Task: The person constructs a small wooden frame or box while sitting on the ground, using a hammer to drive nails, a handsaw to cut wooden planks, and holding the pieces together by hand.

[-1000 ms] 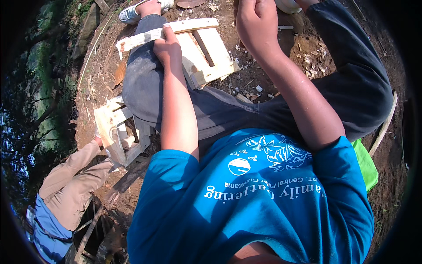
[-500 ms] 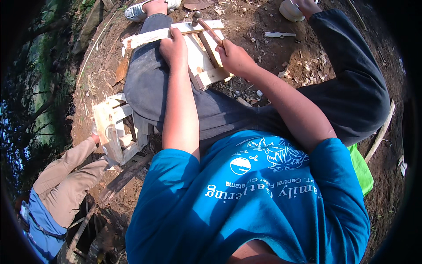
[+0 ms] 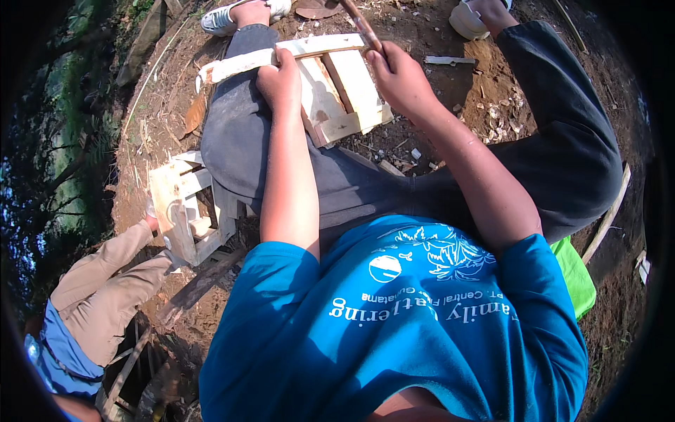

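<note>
My left hand grips a long pale wooden strip lying across the far edge of a small slatted wooden frame. The frame is made of pale boards with dark gaps between them and rests by my bent left leg. The strip's left end sticks out past the frame, above my knee. Closed around the wooden handle of a hammer, my right hand is to the right of the frame, with the handle slanting up and left. The hammer's head is cut off by the upper edge of the picture.
To my left stands a second slatted wooden crate, beside a person in tan trousers. A rough log lies nearby. Wood chips and a loose stick litter the dirt. Something bright green lies by my right side.
My right hand has lifted the hammer up and to the right, off the strip, and its head has left the picture. My left hand keeps its hold on the strip.
</note>
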Demonstrator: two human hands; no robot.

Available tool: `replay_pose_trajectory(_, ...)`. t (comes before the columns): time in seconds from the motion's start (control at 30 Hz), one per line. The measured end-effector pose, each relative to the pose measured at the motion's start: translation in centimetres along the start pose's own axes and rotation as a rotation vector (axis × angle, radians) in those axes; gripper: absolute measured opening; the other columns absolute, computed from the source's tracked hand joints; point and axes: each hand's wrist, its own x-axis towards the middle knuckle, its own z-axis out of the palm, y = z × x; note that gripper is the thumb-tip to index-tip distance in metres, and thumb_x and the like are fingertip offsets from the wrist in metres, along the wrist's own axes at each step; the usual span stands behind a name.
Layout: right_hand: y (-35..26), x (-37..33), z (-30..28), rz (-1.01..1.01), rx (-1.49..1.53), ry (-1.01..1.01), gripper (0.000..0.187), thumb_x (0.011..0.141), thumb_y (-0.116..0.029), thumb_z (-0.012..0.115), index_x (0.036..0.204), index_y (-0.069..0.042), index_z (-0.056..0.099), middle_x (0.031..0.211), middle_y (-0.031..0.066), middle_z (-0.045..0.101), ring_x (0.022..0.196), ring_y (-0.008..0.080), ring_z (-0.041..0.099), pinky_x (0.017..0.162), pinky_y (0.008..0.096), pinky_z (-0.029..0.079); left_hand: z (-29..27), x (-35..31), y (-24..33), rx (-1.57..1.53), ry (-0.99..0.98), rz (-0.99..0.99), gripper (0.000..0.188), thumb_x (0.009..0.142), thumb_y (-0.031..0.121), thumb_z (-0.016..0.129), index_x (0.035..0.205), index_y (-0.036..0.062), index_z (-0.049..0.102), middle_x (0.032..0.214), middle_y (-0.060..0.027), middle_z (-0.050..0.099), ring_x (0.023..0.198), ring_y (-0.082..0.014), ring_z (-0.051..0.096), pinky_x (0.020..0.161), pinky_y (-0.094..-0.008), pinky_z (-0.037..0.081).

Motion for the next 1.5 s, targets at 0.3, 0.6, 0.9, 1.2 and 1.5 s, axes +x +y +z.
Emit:
replay_pose_trajectory(0.3,6.1,1.4,1.7,0.099,-0.197,-0.066,0.038,0.105,-0.035,0.051,0.119,-0.001,0.061,0.107,0.0283,0.068,0.109,0.0404,0.067,0.092,0.0495,0.049,1.8,-0.6,0.9,-0.069,0.022,0.095,0.049,0.095,0.035,0.060,0.084,-0.0111,0.071,0.079,-0.0288,0.072,0.084,-0.0398,0.075,0.076,-0.0453,0.056)
replay_pose_trajectory(0.6,1.2,-0.2,1.3,-0.171,-0.110,0.115,0.026,0.108,-0.026,0.049,0.105,-0.001,0.054,0.084,0.0152,0.067,0.074,0.0329,0.065,0.072,0.0440,0.052,1.2,-0.8,2.2,0.021,0.019,0.097,0.053,0.094,0.039,0.062,0.082,-0.0113,0.071,0.078,-0.0293,0.071,0.083,-0.0403,0.075,0.075,-0.0464,0.056)
replay_pose_trajectory(0.9,2.3,-0.2,-1.2,0.014,0.230,0.122,0.034,0.103,-0.031,0.057,0.109,0.002,0.061,0.078,0.0143,0.063,0.071,0.0250,0.060,0.072,0.0412,0.050,1.0,-1.1,1.3,-0.216,-0.108,0.187,0.045,0.100,0.031,0.062,0.083,-0.0101,0.069,0.070,-0.0134,0.071,0.068,-0.0158,0.068,0.064,-0.0344,0.051)
replay_pose_trajectory(1.2,1.4,-0.1,-3.9,-0.031,0.474,0.335,0.026,0.099,-0.029,0.066,0.109,-0.005,0.061,0.074,-0.0039,0.050,0.063,0.0046,0.047,0.055,0.0234,0.039,0.8,-4.0,4.9,-0.574,-0.363,0.497,0.028,0.102,0.022,0.063,0.096,-0.0050,0.065,0.081,0.0012,0.061,0.073,-0.0049,0.054,0.065,-0.0237,0.044)
replay_pose_trajectory(1.5,1.7,1.5,-3.6,-0.164,0.333,0.390,0.042,0.076,-0.025,0.090,0.090,-0.004,0.056,0.080,0.0011,0.053,0.073,0.0127,0.050,0.065,0.0304,0.046,1.1,-4.5,6.4,-0.626,-0.375,0.594,0.035,0.100,0.027,0.064,0.107,-0.0075,0.063,0.093,-0.0041,0.065,0.083,-0.0098,0.059,0.075,-0.0261,0.048)
